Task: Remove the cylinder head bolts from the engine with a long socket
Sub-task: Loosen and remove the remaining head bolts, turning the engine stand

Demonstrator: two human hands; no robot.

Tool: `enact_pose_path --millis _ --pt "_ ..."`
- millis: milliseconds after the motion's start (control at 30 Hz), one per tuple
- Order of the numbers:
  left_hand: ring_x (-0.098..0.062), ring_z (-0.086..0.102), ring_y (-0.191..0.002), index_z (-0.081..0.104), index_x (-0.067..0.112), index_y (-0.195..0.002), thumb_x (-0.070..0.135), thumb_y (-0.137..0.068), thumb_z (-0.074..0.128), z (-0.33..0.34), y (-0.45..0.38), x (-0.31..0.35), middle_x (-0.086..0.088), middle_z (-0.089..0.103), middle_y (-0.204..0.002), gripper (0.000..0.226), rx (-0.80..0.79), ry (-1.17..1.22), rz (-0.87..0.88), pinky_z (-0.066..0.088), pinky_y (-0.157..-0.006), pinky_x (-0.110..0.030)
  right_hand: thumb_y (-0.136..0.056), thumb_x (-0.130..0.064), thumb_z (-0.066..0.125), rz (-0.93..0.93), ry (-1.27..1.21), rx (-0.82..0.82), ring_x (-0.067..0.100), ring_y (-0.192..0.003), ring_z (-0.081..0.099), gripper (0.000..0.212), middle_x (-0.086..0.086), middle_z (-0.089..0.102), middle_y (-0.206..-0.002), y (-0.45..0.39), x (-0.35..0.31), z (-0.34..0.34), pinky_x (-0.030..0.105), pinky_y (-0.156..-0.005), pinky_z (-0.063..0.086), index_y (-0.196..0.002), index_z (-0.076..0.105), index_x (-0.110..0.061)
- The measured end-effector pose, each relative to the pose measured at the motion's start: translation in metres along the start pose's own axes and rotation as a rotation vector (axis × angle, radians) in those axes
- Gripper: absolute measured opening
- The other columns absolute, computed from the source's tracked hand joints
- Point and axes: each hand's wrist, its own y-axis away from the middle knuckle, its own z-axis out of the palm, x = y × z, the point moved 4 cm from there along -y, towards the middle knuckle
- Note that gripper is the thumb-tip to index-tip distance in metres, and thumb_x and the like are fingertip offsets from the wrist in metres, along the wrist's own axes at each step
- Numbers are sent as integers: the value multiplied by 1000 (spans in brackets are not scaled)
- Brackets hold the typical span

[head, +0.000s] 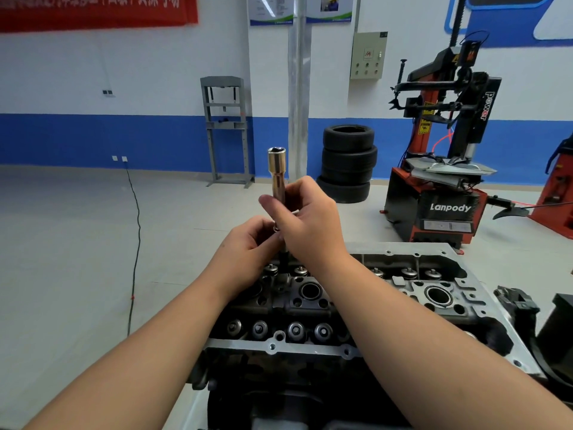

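The engine's cylinder head (310, 305) lies in front of me, with valve springs and round bores showing. Above its far left part I hold a long chrome socket (277, 169) upright, its open end up. My right hand (305, 221) grips the socket's lower shaft. My left hand (248, 246) pinches the bottom end of it, where a dark bolt shank (284, 259) hangs down towards the head.
A red and black tyre changer (443, 187) stands at the right. Behind the engine there are stacked tyres (347, 162), a grey press frame (226, 128) and a metal pillar (299, 88). A black cable (136, 243) runs along the floor at the left. Dark engine parts (533, 315) sit at the right.
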Motion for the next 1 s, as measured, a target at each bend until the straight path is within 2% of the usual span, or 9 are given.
enact_pose_path --millis 67,133,233,333,467,667,767,900,1000 --pt "-33 73 -94 69 15 -107 39 -96 71 0 -3 -4 -9 77 -97 27 6 21 -8 57 -85 -58 -90 -30 75 36 -48 -17 13 -70 64 17 -8 64 -72 1 1 2 39 -68 56 -82 60 -27" --pt "-23 75 -96 69 19 -112 30 -100 68 1 -4 -8 -3 78 -102 16 -29 74 -12 58 -80 -41 -93 -28 72 49 -75 -62 17 -75 68 9 -5 68 -77 1 1 4 46 -73 58 -90 66 -21" --pt "-13 74 -102 68 24 -124 30 -104 58 4 0 -7 3 78 -110 23 -107 155 -23 55 -81 -22 -99 -27 64 46 -59 -98 13 -75 70 13 -1 72 -85 0 3 4 39 -74 60 -102 69 -15" --pt "-18 73 -102 69 24 -119 34 -103 54 4 2 -6 1 78 -106 24 -96 103 -15 55 -86 -30 -102 -25 58 76 -104 -113 7 -79 70 12 -1 73 -92 -1 5 3 24 -70 58 -104 66 -17" --pt "-18 73 -105 68 23 -121 31 -104 63 0 1 -8 2 77 -110 20 -41 29 -7 57 -96 -48 -95 -33 68 18 -62 -123 5 -83 66 16 -12 68 -91 0 2 4 21 -73 56 -108 62 -26" --pt "-18 75 -100 68 23 -117 31 -99 70 0 -1 -9 -1 78 -105 20 -22 45 9 60 -87 -43 -89 -26 76 -23 7 -59 5 -71 62 15 -13 63 -74 1 -2 1 22 -66 52 -88 61 -24" --pt "-14 73 -105 68 30 -123 44 -100 54 3 1 -7 4 77 -111 30 -85 83 -6 57 -86 -29 -96 -24 68 9 -36 -77 8 -68 65 7 -3 68 -75 1 -1 1 27 -67 56 -96 66 -17" --pt "-19 74 -102 70 27 -118 45 -100 53 2 0 -7 0 78 -108 31 -82 82 4 56 -91 -40 -101 -26 60 16 4 -123 16 -82 68 17 2 71 -89 3 0 3 44 -79 57 -109 67 -12" --pt "-13 75 -99 71 40 -115 52 -95 62 2 0 -5 5 78 -108 25 -71 73 20 56 -83 -31 -95 -30 68 -19 -4 -120 9 -83 66 20 -7 68 -89 4 -3 3 37 -79 57 -110 66 -16"
